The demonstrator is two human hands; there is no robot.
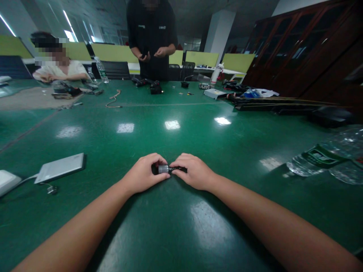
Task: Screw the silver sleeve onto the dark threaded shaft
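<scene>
My left hand (144, 174) is closed around a small grey metal cylinder with a black end (163, 169), thumb below and fingers above it. From the cylinder's right side runs a thin dark shaft-like piece (179, 168), pinched between the thumb and fingers of my right hand (196, 173). The two hands almost meet just over the green tabletop (170, 141). Part of the piece is hidden inside my right hand, and I cannot tell whether it is fixed to the cylinder.
To the left lie a silver flat box (61, 168) with a cable and a white block (8, 181). Clear water bottles (320, 160) are at the right. Long dark bars (278, 104) lie behind. Across the table, one person stands (151, 37) and another sits (64, 70).
</scene>
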